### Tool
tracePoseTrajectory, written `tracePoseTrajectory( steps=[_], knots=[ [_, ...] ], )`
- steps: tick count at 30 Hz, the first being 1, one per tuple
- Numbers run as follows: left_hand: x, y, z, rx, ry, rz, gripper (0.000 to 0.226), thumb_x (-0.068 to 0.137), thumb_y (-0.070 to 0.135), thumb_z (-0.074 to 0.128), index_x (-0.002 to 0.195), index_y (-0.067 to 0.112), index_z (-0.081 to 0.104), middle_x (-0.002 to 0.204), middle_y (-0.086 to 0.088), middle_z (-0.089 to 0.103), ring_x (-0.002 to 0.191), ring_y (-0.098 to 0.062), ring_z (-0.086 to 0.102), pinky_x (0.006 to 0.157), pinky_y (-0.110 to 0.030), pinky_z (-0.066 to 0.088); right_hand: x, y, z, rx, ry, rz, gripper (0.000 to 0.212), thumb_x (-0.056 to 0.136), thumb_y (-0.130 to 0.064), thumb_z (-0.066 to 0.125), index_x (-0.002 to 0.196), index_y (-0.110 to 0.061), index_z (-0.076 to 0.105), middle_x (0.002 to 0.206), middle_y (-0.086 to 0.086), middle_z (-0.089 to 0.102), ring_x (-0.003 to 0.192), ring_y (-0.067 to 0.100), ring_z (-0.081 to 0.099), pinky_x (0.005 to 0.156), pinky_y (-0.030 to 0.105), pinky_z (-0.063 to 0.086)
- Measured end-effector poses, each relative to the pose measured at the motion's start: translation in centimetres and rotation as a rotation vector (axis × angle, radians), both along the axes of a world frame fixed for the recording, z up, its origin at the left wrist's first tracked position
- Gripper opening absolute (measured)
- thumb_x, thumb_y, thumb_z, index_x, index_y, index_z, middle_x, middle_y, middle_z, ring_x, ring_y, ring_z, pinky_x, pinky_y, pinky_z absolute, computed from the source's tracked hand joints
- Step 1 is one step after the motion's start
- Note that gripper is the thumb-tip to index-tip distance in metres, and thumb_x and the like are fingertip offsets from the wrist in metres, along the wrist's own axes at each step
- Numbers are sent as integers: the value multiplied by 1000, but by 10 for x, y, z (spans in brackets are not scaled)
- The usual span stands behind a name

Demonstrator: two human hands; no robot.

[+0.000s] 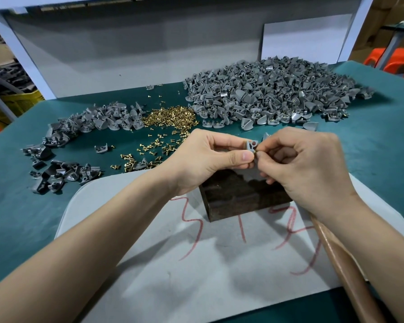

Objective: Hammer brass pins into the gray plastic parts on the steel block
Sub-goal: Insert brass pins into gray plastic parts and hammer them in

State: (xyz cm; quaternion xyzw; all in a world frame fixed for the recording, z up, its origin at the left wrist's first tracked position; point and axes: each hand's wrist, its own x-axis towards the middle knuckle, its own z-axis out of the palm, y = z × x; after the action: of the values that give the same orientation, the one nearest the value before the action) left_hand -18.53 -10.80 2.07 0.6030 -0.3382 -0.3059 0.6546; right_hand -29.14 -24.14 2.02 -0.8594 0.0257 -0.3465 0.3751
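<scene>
Left hand [205, 157] pinches gray plastic part [251, 145] just above steel block [238, 199] near table [14, 206] front edge, right hand [310, 164] pinching brass pin [255, 151] against part's right side; hammer handle [350, 271] lies under right forearm, nearest that hand.

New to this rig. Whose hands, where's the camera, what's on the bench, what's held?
No machine here: a person works bare-handed, and the single picture comes from a camera worn on the head, looking down. The left hand pinches one gray plastic part. The right hand pinches a brass pin against it, just above the dark steel block. On the green mat lie a heap of loose brass pins, a small pile of gray parts to the left and a big pile to the right. A brown handle, probably the hammer's, lies under the right wrist.
</scene>
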Motion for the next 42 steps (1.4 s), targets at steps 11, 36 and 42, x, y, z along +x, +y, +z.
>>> tracePoseTrajectory(
  steps=[11,36,42],
  knots=[
    [-2,0,3,8,-15,8,33,65,9,67,98,4,69,74,0,72,65,-4,65,67,-13,52,-1,-1,2,-94,8,-32,8,73,-4,72,69,-10,70,60,1,64,47,11,60,48,33,51],
    [0,0,0,-7,-19,-11,25,65,11,69,89,7,72,76,1,72,65,-3,64,66,-13,51,-2,4,4,-54,12,-55,5,72,-3,73,70,-7,71,59,4,65,51,19,62,52,43,52],
    [1,1,0,-7,-27,-17,22,65,10,68,87,6,72,74,1,73,65,-4,65,67,-13,52,-3,3,5,-73,30,-31,6,73,-3,73,70,-8,71,59,1,65,46,11,61,48,36,52]
  ],
)
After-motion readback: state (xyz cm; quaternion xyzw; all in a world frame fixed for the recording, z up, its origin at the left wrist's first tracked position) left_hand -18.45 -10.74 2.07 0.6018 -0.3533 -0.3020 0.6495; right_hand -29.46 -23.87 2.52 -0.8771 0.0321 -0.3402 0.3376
